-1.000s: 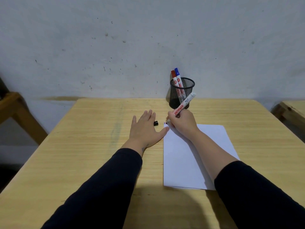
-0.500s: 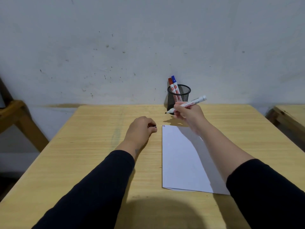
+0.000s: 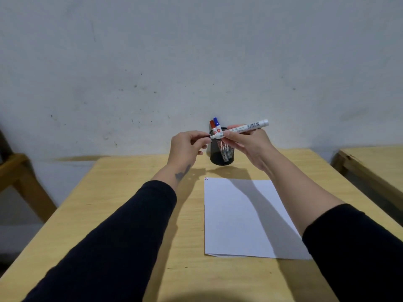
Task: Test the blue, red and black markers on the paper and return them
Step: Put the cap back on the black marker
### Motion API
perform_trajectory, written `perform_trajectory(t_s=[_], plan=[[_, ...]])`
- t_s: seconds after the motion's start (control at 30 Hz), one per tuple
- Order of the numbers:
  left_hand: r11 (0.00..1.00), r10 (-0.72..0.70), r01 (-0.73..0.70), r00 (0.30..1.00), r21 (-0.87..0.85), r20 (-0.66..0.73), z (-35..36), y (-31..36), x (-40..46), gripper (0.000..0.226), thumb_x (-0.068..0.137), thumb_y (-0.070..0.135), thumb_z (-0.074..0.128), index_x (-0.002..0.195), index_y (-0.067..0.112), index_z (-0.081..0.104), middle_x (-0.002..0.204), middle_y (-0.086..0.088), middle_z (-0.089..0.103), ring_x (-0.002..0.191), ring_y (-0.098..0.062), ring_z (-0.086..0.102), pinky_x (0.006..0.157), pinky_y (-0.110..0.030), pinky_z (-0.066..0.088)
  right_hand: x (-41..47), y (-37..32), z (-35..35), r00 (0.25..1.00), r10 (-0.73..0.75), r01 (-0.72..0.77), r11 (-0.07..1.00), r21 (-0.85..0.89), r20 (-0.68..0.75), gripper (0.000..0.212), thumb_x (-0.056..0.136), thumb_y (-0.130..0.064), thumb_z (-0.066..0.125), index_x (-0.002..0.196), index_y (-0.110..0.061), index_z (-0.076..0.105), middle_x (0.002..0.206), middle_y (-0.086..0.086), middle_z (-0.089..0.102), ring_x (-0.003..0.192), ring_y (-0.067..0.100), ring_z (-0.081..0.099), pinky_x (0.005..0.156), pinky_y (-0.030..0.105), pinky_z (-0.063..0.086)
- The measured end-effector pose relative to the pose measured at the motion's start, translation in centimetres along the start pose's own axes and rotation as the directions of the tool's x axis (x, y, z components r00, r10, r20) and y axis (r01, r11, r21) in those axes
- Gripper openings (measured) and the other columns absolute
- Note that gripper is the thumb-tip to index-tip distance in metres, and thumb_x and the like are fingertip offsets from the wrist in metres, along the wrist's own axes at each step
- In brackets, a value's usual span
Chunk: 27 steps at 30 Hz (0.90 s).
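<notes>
My right hand (image 3: 250,144) holds the white-barrelled black marker (image 3: 246,127) level in the air, its tip pointing left. My left hand (image 3: 187,144) pinches the small black cap (image 3: 206,136) right at that tip; the cap is mostly hidden by my fingers. Behind both hands stands the black mesh pen cup (image 3: 226,159), with the red marker (image 3: 212,125) and the blue marker (image 3: 216,121) upright in it. The white paper (image 3: 239,214) lies on the wooden table (image 3: 130,203), with small marks at its top left corner (image 3: 206,178).
A pale wall rises just behind the table. A second wooden table (image 3: 375,162) stands at the right, and a wooden frame (image 3: 19,177) at the left. Both dark sleeves reach over the table's near half.
Both hands have risen from the table. My left hand picked up the black cap and brought it to the marker's tip. My right hand lifted the marker off the paper and turned it level.
</notes>
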<state>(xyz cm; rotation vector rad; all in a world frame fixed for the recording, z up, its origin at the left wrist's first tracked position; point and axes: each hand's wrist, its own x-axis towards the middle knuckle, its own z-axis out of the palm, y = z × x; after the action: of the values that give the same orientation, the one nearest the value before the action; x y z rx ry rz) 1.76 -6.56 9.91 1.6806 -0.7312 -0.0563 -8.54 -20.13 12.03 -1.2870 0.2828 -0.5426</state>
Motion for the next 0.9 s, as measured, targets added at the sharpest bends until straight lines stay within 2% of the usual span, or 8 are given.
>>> perform_trajectory(t_s=[0.2, 0.47, 0.53, 0.6, 0.67, 0.73, 0.83, 0.9], plan=[[0.997, 0.036, -0.039, 0.998, 0.063, 0.047, 0.4, 1.0, -0.4, 0.015, 0.086, 0.012, 0.065, 0.098, 0.011, 0.074, 0.080, 0.000, 0.069, 0.068, -0.010, 0.061, 0.055, -0.013, 0.050, -0.2, 0.2, -0.1, 1.000, 0.008, -0.008, 1.000, -0.011, 0.030, 0.022, 0.078, 0.005, 0.071, 0.099, 0.006, 0.066, 0.101, 0.023, 0.070, 0.089, 0.025, 0.072, 0.084, 0.028, 0.058], [0.995, -0.029, 0.025, 0.999, 0.096, 0.043, 0.4, -0.8, -2.2, 0.015, 0.088, 0.009, 0.061, 0.082, 0.020, 0.069, 0.072, 0.006, 0.064, 0.066, -0.011, 0.056, 0.055, -0.014, 0.050, -0.6, 1.9, 0.8, 0.994, 0.106, -0.108, 0.992, -0.071, -0.039, 0.039, 0.076, 0.005, 0.073, 0.112, 0.012, 0.060, 0.113, 0.029, 0.065, 0.101, 0.036, 0.068, 0.083, 0.033, 0.059], [0.993, -0.033, 0.028, 0.999, 0.115, 0.043, 0.2, -0.9, -1.8, 0.015, 0.089, 0.010, 0.061, 0.082, 0.021, 0.068, 0.074, 0.005, 0.064, 0.069, -0.011, 0.056, 0.058, -0.019, 0.051, -0.6, 1.8, 1.0, 0.990, 0.110, -0.118, 0.987, -0.107, -0.084, 0.056, 0.073, 0.002, 0.077, 0.122, 0.010, 0.051, 0.109, 0.023, 0.067, 0.098, 0.031, 0.068, 0.085, 0.034, 0.058], [0.992, -0.032, 0.029, 0.999, 0.126, 0.024, 0.0, -0.5, -1.1, 0.013, 0.089, 0.010, 0.060, 0.085, 0.019, 0.068, 0.077, 0.003, 0.064, 0.070, -0.011, 0.056, 0.058, -0.021, 0.052, -0.1, 1.4, 1.1, 0.984, 0.030, -0.080, 0.955, -0.286, -0.176, 0.095, 0.066, -0.011, 0.085, 0.141, -0.002, 0.027, 0.115, 0.011, 0.062, 0.112, 0.026, 0.060, 0.097, 0.038, 0.050], [0.991, -0.019, 0.017, 1.000, 0.136, 0.010, -0.1, 0.1, -0.3, 0.012, 0.090, 0.010, 0.060, 0.086, 0.017, 0.069, 0.080, -0.002, 0.064, 0.071, -0.014, 0.057, 0.059, -0.023, 0.052, 0.5, 0.9, 1.4, 0.949, -0.130, -0.040, 0.853, -0.520, -0.287, 0.130, 0.056, -0.031, 0.090, 0.150, -0.021, 0.002, 0.142, 0.005, 0.042, 0.135, 0.024, 0.037, 0.109, 0.041, 0.034], [0.987, 0.000, -0.003, 1.000, 0.162, 0.016, 0.1, 0.4, 0.3, 0.012, 0.089, 0.011, 0.060, 0.085, 0.018, 0.068, 0.083, -0.006, 0.065, 0.073, -0.018, 0.058, 0.062, -0.030, 0.054, 0.7, 0.3, 1.6, 0.890, -0.332, -0.019, 0.659, -0.752, -0.313, 0.128, 0.052, -0.043, 0.088, 0.150, -0.033, 0.006, 0.150, 0.000, 0.029, 0.138, 0.024, 0.025, 0.111, 0.044, 0.026], [0.985, 0.022, -0.027, 0.999, 0.170, 0.032, 0.6, 0.9, 0.8, 0.012, 0.089, 0.010, 0.059, 0.087, 0.016, 0.070, 0.083, -0.006, 0.064, 0.073, -0.018, 0.057, 0.067, -0.036, 0.055, 1.4, -0.3, 1.4, 0.866, -0.498, 0.147, 0.167, -0.975, 0.045, 0.058, 0.072, -0.049, 0.072, 0.126, -0.039, 0.056, 0.133, -0.010, 0.050, 0.126, 0.020, 0.036, 0.109, 0.040, 0.019], [0.986, 0.043, -0.049, 0.998, 0.160, 0.039, 0.8, 1.3, 1.4, 0.013, 0.089, 0.009, 0.059, 0.086, 0.015, 0.070, 0.082, -0.001, 0.063, 0.071, -0.014, 0.055, 0.066, -0.033, 0.054, 2.0, -0.4, 1.1, 0.864, -0.452, 0.235, -0.022, -0.972, 0.219, 0.024, 0.085, -0.044, 0.061, 0.106, -0.038, 0.071, 0.117, -0.014, 0.064, 0.115, 0.016, 0.045, 0.100, 0.036, 0.021]])
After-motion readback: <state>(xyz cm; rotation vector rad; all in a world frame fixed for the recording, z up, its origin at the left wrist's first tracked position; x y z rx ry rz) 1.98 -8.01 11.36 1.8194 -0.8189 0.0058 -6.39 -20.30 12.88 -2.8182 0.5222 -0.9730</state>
